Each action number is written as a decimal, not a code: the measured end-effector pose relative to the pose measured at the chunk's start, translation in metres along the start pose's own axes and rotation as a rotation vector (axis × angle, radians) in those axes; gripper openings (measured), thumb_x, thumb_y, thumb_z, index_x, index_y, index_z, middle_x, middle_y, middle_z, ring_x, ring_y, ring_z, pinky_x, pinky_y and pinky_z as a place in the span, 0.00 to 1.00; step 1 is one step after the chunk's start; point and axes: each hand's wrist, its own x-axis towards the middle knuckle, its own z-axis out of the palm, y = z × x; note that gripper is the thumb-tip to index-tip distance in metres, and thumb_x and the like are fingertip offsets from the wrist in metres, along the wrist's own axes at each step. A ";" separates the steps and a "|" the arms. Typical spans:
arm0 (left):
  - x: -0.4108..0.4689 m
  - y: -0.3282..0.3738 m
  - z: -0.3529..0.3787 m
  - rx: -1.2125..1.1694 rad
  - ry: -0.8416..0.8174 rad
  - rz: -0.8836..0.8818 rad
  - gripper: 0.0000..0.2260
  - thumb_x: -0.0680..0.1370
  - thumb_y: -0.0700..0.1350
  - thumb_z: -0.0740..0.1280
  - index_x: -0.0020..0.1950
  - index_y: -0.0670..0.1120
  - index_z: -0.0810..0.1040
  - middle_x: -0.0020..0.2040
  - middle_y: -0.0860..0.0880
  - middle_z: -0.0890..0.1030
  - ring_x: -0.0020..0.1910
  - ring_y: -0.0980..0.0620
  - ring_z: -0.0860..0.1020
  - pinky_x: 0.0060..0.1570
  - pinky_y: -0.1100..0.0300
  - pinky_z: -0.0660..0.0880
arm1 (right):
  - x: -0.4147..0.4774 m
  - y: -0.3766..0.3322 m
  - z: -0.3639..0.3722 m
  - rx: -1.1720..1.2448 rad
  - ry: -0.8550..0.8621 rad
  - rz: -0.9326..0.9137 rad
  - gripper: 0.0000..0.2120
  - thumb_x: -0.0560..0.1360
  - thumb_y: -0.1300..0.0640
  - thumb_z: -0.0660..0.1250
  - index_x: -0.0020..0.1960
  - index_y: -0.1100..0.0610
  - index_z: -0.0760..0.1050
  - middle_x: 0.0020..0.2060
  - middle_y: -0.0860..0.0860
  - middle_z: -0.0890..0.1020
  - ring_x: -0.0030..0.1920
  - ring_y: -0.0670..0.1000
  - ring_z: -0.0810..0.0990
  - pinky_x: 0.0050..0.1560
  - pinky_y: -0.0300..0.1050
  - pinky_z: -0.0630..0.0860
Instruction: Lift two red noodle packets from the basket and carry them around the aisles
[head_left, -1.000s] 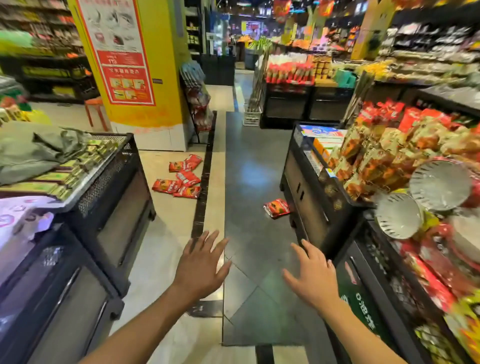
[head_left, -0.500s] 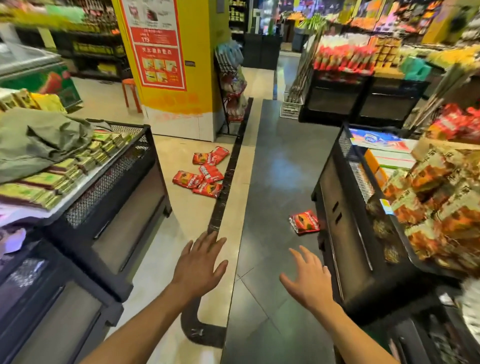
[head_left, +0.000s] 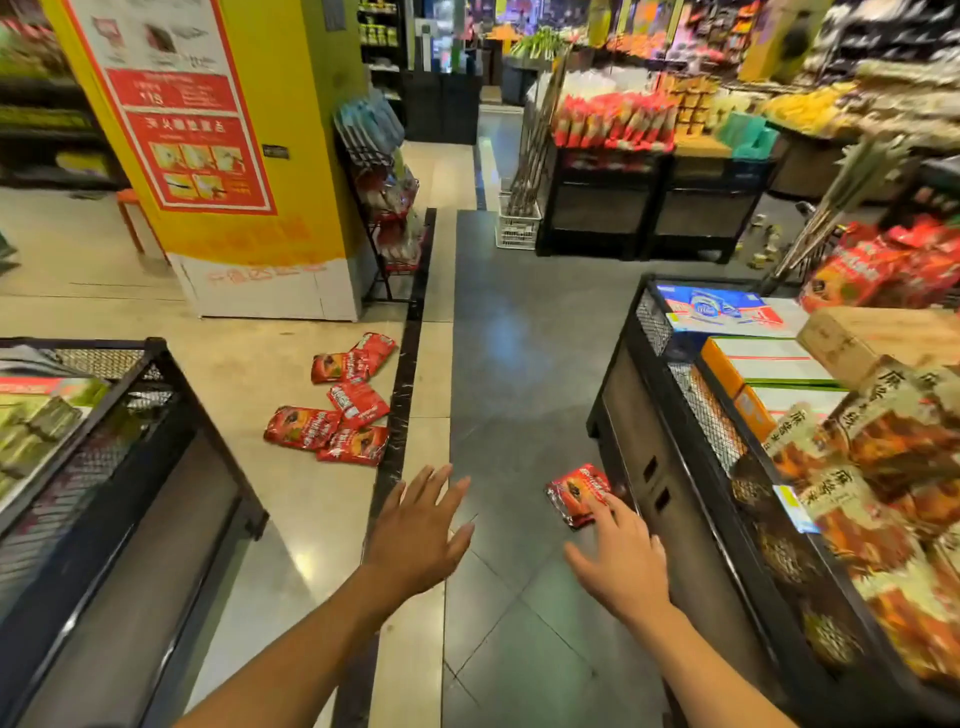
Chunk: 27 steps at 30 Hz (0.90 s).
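Observation:
Both my hands are stretched out in front of me above a shop floor, fingers spread and holding nothing. My left hand (head_left: 418, 530) hovers over the seam between the beige tiles and the dark grey tiles. My right hand (head_left: 621, 564) is nearest a single red snack packet (head_left: 579, 491) lying on the grey floor against the foot of the right display bin. Its fingertips overlap the packet in the view; I cannot tell whether they touch it. Several more red snack packets (head_left: 340, 410) lie scattered on the beige tiles ahead left.
A black mesh display bin (head_left: 675, 431) with boxed and bagged goods stands on the right. Another black bin (head_left: 156, 415) stands on the left. A yellow pillar (head_left: 234, 156) with a red poster and a hanging rack (head_left: 389, 208) rise ahead left. Further stands line the aisle's far end.
The view has moved forward and down the aisle. The packets on the floor are closer, and my right hand has come right up to the single red packet.

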 end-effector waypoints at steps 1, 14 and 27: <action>0.023 0.001 0.001 -0.012 -0.008 0.019 0.31 0.81 0.69 0.44 0.83 0.60 0.54 0.85 0.52 0.52 0.84 0.47 0.49 0.81 0.43 0.50 | 0.017 0.002 -0.002 -0.001 0.006 0.009 0.38 0.72 0.34 0.64 0.79 0.41 0.61 0.79 0.45 0.62 0.78 0.52 0.62 0.75 0.65 0.65; 0.338 0.048 0.078 -0.045 -0.137 0.079 0.33 0.79 0.68 0.42 0.83 0.59 0.55 0.85 0.52 0.53 0.84 0.47 0.51 0.80 0.45 0.51 | 0.290 0.104 0.013 0.030 -0.085 0.137 0.35 0.72 0.36 0.65 0.77 0.40 0.63 0.79 0.45 0.63 0.79 0.51 0.62 0.74 0.68 0.63; 0.643 0.094 0.288 0.020 -0.374 0.149 0.30 0.82 0.64 0.52 0.83 0.56 0.56 0.84 0.50 0.57 0.83 0.46 0.55 0.79 0.43 0.59 | 0.562 0.242 0.164 0.004 -0.319 0.283 0.35 0.74 0.34 0.63 0.78 0.42 0.61 0.79 0.48 0.63 0.77 0.55 0.63 0.72 0.62 0.67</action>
